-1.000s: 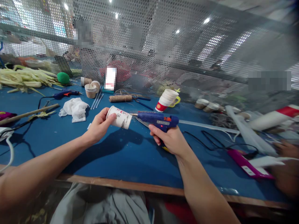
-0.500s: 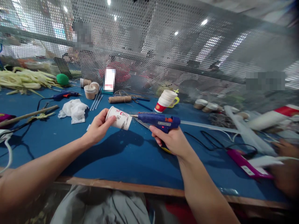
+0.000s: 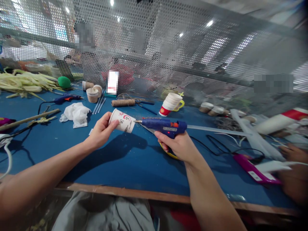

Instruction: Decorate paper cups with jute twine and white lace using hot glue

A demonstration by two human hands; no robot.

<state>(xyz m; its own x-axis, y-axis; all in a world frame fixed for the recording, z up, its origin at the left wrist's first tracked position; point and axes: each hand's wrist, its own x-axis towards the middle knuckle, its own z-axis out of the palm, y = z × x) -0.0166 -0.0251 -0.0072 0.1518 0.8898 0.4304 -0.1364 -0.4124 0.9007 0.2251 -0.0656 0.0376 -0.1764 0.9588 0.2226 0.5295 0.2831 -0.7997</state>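
Note:
A white paper cup [image 3: 124, 122] with printed marks lies tilted in my left hand [image 3: 103, 129], its bottom turned to the right. My right hand [image 3: 176, 142] is wrapped round the handle of a blue glue gun [image 3: 163, 124], whose small red light is lit. The gun's metal nozzle is at the edge of the cup's bottom; whether it touches I cannot tell. A long clear glue stick [image 3: 211, 129] sticks out of the back of the gun. Below the gun, partly hidden, lie scissors with a yellow handle [image 3: 171, 156].
Behind the gun stand stacked paper cups [image 3: 168, 105]. A twine roll [image 3: 123, 102], twine-wrapped cups [image 3: 92, 95], white cloth [image 3: 76, 113] and a second glue gun [image 3: 68, 98] lie further left. At right is a purple power strip [image 3: 255, 170], near another person's hand [image 3: 295, 154]. Perforated metal [image 3: 144, 61] closes the back.
The glue gun has shifted slightly to the right, and its nozzle tip now shows at the cup's bottom edge. The cup has turned a little in my left hand.

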